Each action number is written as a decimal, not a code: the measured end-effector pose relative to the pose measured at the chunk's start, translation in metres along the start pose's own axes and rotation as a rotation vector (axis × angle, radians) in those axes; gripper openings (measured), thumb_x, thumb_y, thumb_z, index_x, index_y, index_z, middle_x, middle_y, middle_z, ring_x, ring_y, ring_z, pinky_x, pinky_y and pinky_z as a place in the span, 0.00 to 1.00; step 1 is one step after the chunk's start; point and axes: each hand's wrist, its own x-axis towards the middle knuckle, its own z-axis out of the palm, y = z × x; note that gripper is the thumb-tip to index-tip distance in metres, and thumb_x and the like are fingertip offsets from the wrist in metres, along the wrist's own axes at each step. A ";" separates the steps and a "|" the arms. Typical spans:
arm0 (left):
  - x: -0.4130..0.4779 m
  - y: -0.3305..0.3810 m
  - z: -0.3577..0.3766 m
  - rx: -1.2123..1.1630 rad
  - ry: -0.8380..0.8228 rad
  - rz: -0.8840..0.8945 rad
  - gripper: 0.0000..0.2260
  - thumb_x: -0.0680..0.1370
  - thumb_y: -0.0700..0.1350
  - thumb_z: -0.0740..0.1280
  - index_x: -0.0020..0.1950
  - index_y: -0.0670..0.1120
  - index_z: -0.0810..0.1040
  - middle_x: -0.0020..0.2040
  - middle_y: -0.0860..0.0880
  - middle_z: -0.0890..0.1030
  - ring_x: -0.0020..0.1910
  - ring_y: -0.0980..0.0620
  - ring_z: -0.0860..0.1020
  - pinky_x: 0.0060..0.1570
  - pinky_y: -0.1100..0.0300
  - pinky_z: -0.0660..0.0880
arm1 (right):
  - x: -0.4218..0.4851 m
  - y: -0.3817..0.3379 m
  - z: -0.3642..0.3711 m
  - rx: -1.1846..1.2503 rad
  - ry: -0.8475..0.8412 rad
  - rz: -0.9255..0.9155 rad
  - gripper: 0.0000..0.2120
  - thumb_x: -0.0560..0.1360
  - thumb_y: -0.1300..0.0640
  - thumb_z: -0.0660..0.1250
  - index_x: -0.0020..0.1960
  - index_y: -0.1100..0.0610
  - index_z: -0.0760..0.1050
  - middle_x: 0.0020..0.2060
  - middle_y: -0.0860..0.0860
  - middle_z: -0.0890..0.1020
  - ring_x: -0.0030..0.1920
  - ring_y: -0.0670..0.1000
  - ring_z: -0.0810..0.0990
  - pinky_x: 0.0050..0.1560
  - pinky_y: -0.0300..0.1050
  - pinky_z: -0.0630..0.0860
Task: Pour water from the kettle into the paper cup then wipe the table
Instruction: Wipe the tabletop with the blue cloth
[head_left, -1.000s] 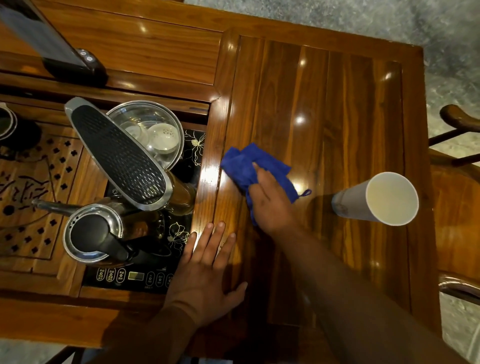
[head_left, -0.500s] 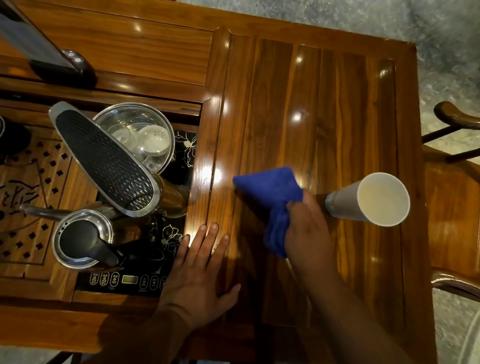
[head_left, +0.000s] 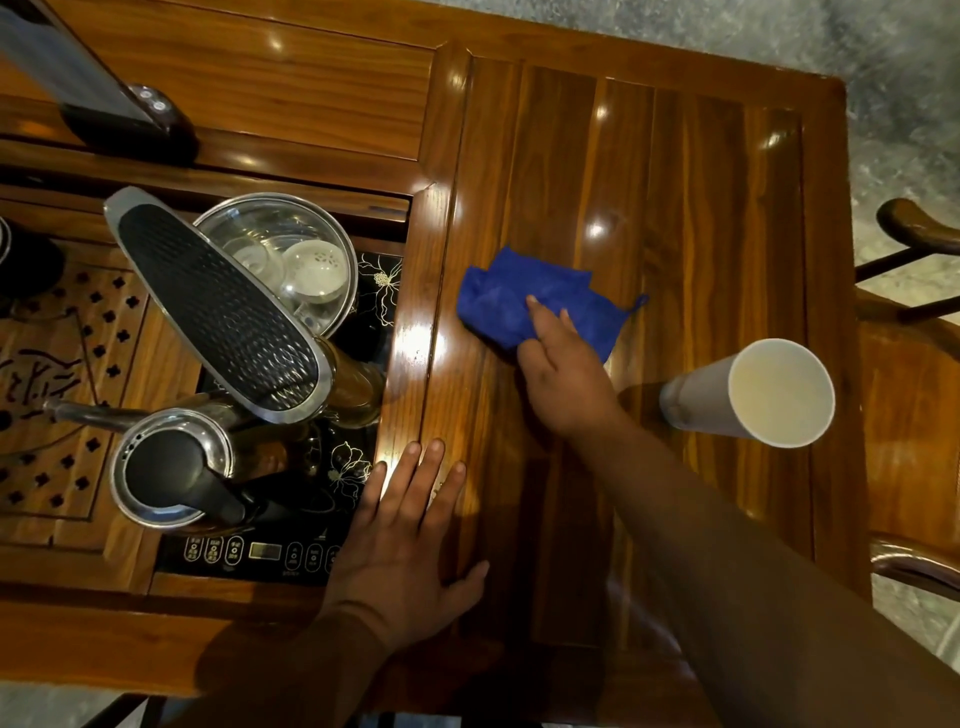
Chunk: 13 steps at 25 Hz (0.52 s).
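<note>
A blue cloth (head_left: 519, 304) lies bunched on the glossy wooden table (head_left: 701, 208), and my right hand (head_left: 563, 379) presses down on its near edge with fingers over it. To the right stands the white paper cup (head_left: 753, 400), upright and apart from the hand. My left hand (head_left: 405, 551) rests flat on the table near the front edge, fingers spread, holding nothing. The steel kettle with a black lid and handle (head_left: 166, 467) sits on the black hob panel (head_left: 291, 545) at the left.
A long steel-and-black faucet head (head_left: 218, 306) reaches over the kettle, beside a steel bowl holding small white cups (head_left: 291, 260). A carved wooden tea tray (head_left: 57, 374) lies far left. Wooden chair arms (head_left: 914, 234) stand off the table's right edge.
My right hand has swept the blue cloth from beside the cup back to the left and farther away. The left hand has stayed flat in place.
</note>
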 end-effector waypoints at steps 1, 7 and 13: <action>0.000 0.000 0.000 0.001 -0.004 -0.002 0.45 0.71 0.68 0.69 0.81 0.44 0.66 0.84 0.40 0.59 0.83 0.39 0.57 0.77 0.34 0.60 | -0.013 0.003 0.006 0.020 -0.001 -0.011 0.26 0.87 0.58 0.57 0.84 0.56 0.58 0.84 0.54 0.60 0.84 0.56 0.51 0.77 0.41 0.50; 0.000 -0.002 0.003 -0.006 -0.003 0.010 0.42 0.71 0.67 0.70 0.77 0.42 0.72 0.81 0.37 0.66 0.83 0.38 0.57 0.77 0.33 0.59 | -0.108 0.047 0.057 0.096 -0.130 -0.073 0.28 0.81 0.50 0.55 0.80 0.40 0.57 0.72 0.24 0.49 0.81 0.41 0.45 0.81 0.44 0.46; 0.000 -0.001 0.000 -0.012 -0.008 0.012 0.45 0.72 0.68 0.69 0.81 0.43 0.65 0.84 0.40 0.59 0.83 0.39 0.56 0.78 0.35 0.58 | -0.145 0.076 0.067 0.015 0.086 0.033 0.26 0.87 0.53 0.55 0.80 0.33 0.52 0.75 0.26 0.48 0.81 0.44 0.47 0.82 0.57 0.58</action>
